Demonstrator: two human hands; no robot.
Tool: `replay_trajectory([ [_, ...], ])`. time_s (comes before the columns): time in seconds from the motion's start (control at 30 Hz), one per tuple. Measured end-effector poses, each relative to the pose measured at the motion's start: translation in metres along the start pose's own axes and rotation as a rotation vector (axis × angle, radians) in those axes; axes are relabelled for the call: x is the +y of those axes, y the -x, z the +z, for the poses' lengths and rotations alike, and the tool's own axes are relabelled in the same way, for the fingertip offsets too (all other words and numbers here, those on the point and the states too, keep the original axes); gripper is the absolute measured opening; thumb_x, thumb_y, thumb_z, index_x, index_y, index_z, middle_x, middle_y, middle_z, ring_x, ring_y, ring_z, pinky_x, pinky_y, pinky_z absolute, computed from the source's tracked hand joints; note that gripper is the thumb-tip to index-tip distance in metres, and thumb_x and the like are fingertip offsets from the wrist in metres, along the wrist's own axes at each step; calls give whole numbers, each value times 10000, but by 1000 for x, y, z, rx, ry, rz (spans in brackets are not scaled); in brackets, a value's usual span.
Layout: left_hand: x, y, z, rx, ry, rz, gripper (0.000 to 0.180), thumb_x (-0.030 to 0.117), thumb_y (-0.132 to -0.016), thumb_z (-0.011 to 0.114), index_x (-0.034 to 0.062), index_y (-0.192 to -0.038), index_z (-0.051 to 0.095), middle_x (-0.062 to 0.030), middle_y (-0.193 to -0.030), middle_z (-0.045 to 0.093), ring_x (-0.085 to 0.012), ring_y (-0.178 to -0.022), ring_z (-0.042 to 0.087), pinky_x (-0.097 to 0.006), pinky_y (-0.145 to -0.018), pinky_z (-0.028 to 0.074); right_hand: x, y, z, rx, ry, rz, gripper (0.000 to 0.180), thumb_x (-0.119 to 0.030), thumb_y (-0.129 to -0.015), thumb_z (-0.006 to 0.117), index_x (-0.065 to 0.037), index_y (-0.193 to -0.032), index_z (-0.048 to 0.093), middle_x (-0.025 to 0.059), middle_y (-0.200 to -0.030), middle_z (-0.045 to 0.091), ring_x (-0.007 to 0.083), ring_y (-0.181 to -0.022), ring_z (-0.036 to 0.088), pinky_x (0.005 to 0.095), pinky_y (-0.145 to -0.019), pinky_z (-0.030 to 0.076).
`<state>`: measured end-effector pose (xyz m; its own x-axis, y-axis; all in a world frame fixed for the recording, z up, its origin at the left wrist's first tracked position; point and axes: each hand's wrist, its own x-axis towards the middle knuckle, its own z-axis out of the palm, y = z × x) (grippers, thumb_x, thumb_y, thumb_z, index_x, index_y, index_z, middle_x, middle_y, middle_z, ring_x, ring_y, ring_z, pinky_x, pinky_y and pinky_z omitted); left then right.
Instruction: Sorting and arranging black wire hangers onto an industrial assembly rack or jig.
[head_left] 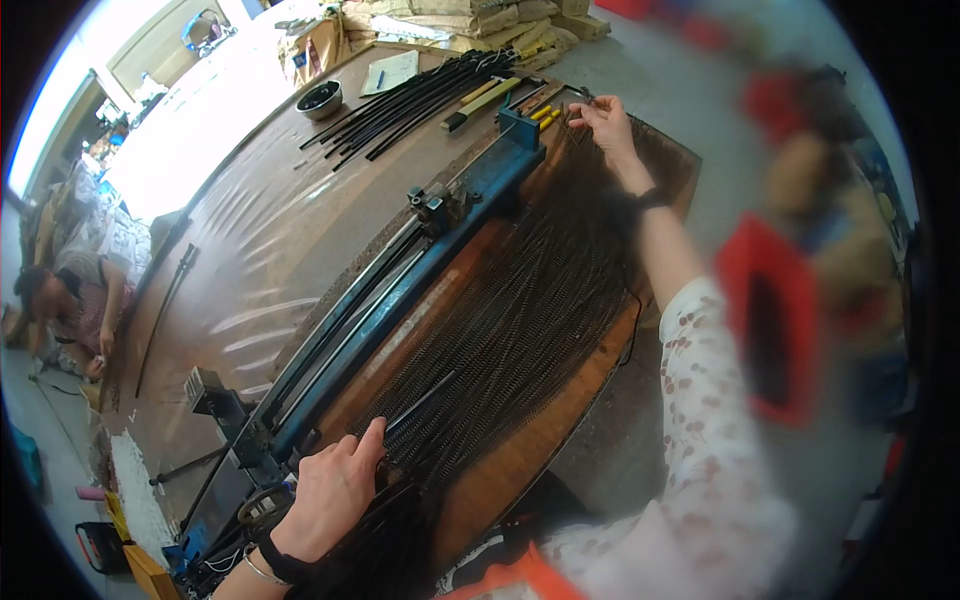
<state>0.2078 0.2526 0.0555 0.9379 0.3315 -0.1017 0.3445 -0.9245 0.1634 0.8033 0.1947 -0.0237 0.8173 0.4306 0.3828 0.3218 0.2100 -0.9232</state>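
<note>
A broad heap of long, thin, dark coil springs (520, 300) lies lengthwise on the brown table. Over the near end of the heap, my left hand (335, 485) is closed around a slim dark rod (425, 395), which points away to the upper right. At the far end of the springs, my right hand (605, 128) is raised with its fingers curled together. What it pinches is too small to make out. Beside the heap runs a long blue bench machine (390, 310) with rails and a dark clamp block (437, 208).
Black rods (420, 100), a bowl of dark pieces (319, 100) and a paper pad (390, 73) lie on the far table. Yellow-handled tools (547, 117) are near my right hand. Another person (85, 300) sits at the left edge. A red bin (770, 320) stands at right.
</note>
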Motion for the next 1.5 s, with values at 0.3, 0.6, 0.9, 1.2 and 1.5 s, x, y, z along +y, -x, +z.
replay_trajectory([
  [0.3, -1, 2, 0, -21, 1, -19, 380, 149, -919, 643, 101, -1283, 543, -74, -722, 588, -266, -650, 647, -396, -541, 525, -2, 3, 4, -47, 81, -4, 552, -8, -978, 538, -150, -1480, 359, 164, -1088, 714, 141, -641, 677, 269, -663, 541],
  [0.6, 0, 1, -10, 28, -38, -34, 461, 144, -923, 639, 102, -1368, 526, -97, -778, 603, -282, -681, 653, -401, -583, 527, -3, 12, 7, 117, 1126, -423, 1044, -313, -895, 682, -253, -1605, -81, 184, -1462, 516, 308, -1360, 480, 500, -1081, 327],
  [0.9, -5, 9, -26, 125, -101, -81, 368, 75, -876, 639, 58, -1225, 525, -113, -790, 614, -310, -736, 668, -416, -598, 535, -61, 174, 103, -822, 363, -760, 145, -147, -933, 615, -48, -901, 716, 92, -854, 688, 239, -816, 654, 381, -764, 515],
  [1.2, -31, 31, -51, 263, -247, -114, 374, 1, -865, 638, 98, -1226, 619, -109, -790, 558, -290, -757, 621, -406, -624, 494, -130, 236, 122, -524, 142, -755, 150, -203, -813, 795, -86, -850, 709, 35, -741, 617, 227, -734, 552, 345, -700, 458],
  [1.5, -38, 23, -31, 266, -227, -33, 484, 0, -852, 622, 84, -1323, 555, -114, -810, 566, -294, -769, 623, -406, -655, 515, -88, 237, 153, -727, 304, -794, 315, -342, -891, 724, -93, -1083, 718, 40, -770, 614, 211, -804, 594, 353, -789, 439],
])
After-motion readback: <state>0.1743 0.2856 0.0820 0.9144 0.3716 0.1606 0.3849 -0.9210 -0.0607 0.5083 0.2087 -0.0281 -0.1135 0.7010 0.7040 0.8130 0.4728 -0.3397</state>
